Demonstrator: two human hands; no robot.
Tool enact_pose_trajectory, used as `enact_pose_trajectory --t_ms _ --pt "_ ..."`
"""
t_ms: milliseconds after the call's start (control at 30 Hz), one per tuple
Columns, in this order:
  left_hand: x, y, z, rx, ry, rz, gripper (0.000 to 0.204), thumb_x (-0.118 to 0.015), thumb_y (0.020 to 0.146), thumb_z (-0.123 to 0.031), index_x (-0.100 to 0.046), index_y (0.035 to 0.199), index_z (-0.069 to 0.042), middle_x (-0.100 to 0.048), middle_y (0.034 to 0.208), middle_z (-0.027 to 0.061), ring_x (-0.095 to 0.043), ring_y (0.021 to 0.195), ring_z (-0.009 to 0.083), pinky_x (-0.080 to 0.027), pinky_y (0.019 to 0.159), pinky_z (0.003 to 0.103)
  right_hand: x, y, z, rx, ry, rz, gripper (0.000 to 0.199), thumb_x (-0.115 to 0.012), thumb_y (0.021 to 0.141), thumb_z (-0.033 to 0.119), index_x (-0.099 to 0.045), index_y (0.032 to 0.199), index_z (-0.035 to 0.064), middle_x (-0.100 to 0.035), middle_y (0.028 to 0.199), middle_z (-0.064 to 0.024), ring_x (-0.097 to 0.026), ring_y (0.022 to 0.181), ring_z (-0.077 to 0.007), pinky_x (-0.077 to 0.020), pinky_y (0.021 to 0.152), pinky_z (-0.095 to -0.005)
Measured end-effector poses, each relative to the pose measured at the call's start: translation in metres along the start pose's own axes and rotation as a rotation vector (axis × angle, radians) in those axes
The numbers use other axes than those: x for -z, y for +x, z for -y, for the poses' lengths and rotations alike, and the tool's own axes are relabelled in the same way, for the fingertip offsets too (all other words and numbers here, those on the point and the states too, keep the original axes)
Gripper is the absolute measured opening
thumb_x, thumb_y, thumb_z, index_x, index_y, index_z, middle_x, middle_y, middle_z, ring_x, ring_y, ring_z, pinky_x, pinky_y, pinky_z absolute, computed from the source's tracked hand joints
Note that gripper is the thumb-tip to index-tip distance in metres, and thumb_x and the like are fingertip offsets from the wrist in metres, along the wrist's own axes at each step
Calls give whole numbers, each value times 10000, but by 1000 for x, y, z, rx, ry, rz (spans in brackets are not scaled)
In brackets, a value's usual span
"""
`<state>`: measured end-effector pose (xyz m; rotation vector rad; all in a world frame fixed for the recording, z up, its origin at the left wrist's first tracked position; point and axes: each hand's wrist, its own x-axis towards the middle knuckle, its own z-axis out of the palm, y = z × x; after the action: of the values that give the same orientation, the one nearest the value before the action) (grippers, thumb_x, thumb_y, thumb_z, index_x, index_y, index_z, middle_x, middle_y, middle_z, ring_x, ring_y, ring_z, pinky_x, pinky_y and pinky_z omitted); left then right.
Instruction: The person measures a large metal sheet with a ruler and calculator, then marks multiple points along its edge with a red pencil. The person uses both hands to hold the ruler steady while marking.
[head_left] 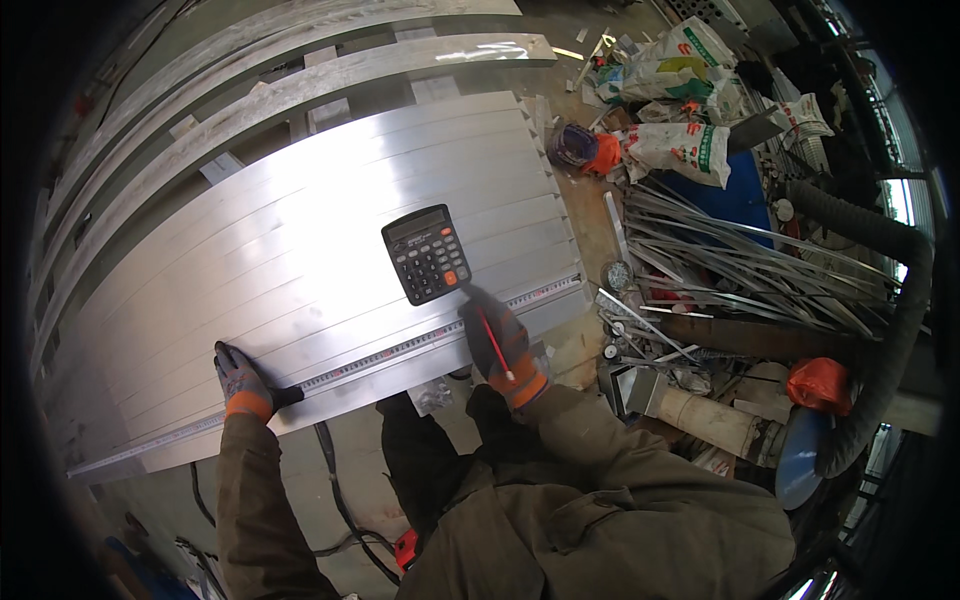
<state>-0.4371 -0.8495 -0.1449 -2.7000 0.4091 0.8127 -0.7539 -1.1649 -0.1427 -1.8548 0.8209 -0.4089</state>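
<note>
Metal strips (pixel 310 290) with a bright silver surface lie side by side in front of me. A long measuring tape (pixel 410 342) stretches across them near their close edge. My left hand (pixel 240 380), in a grey glove with an orange cuff, rests flat on the metal beside the tape, thumb spread to the right. A thin red pencil (pixel 494 340) is held in my right hand (pixel 500 350), gloved the same way. Its fingers reach over the tape's right part, just below a black calculator (pixel 425 254) that lies on the metal. The fingertips are blurred.
Long pale slats (pixel 300 85) form a rack beyond the metal. At right lie a pile of thin metal offcuts (pixel 720 255), white printed sacks (pixel 680 150), a red plastic bag (pixel 820 385) and a thick flexible hose (pixel 910 300). Black cables (pixel 340 490) run below the near edge.
</note>
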Motion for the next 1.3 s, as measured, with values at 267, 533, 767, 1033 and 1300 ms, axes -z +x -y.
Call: enact_pose_trajectory --t_ms 267,533,767,1033,1300 --pt "-2 2 0 1 -15 -4 1852 -1113 408 -683 -132 1769 102 -75 1872 315 -131 1730 489 -239 1426 483 -47 -47 -8 102 -26 -58 286 -676 1114 127 -710 1371 5 -758 1130 -187 -736 1069 -314 -614 931 -433" --pt "-8 5 2 -7 19 -13 1803 -1095 435 -706 -178 1765 95 -86 1871 312 -138 1731 485 -236 1426 481 -47 -49 -6 185 -131 33 203 -736 1070 140 -727 1235 22 -756 1095 -188 -755 986 -389 -628 871 -458" --pt "-4 2 -1 -3 39 1 1793 -1092 449 -709 -178 1772 85 -87 1875 300 -138 1734 465 -244 1425 468 -56 -50 4 187 -129 26 175 -756 1038 124 -711 1180 31 -755 1059 -185 -759 984 -413 -632 846 -470" --pt "-13 7 3 -12 23 -21 1806 -1095 424 -718 -193 1770 80 -103 1867 310 -158 1728 474 -255 1422 466 -73 -52 9 183 -90 66 132 -754 1030 93 -748 1136 14 -745 986 -170 -761 907 -366 -619 799 -431" --pt "-20 10 9 -46 8 -63 1820 -1090 399 -736 -214 1760 96 -117 1861 328 -183 1717 501 -270 1417 470 -85 -48 7 246 -131 74 85 -752 1017 80 -732 1087 34 -743 976 -173 -754 884 -387 -614 779 -440"
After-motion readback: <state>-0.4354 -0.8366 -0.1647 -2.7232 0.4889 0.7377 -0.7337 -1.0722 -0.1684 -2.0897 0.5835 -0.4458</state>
